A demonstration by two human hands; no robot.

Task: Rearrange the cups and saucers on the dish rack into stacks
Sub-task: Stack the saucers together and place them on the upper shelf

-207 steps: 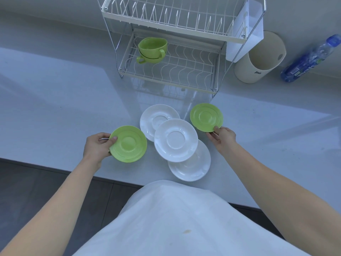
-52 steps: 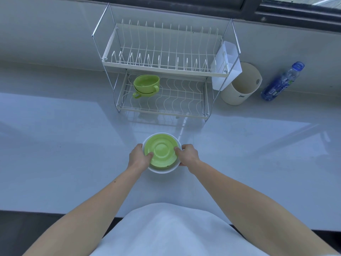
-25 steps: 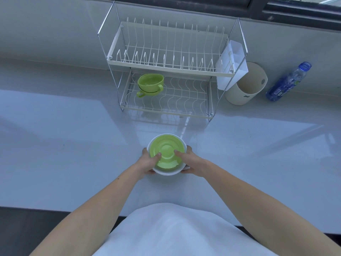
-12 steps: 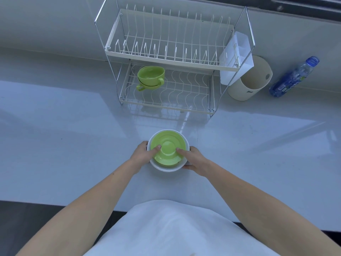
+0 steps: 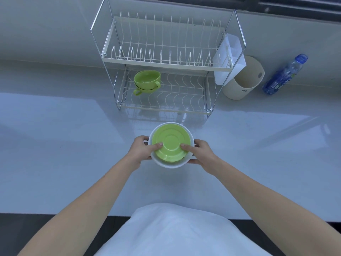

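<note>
Saucer stack (image 5: 170,145) gripped btwn both hands (image 5: 171,150)

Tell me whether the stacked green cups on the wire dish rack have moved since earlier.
No. The stacked green cups sit at the left of the rack's lower shelf, as before.

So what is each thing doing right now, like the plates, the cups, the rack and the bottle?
Stack of green and white saucers: stacked, green on top, gripped on both sides.
Left hand: gripping the stack's left edge.
Right hand: gripping the stack's right edge.
Green cups: two nested upright on the lower shelf.
White wire dish rack: top shelf empty.
Beige plastic bin: tipped over.
Blue plastic bottle: lying down, capped.
</note>
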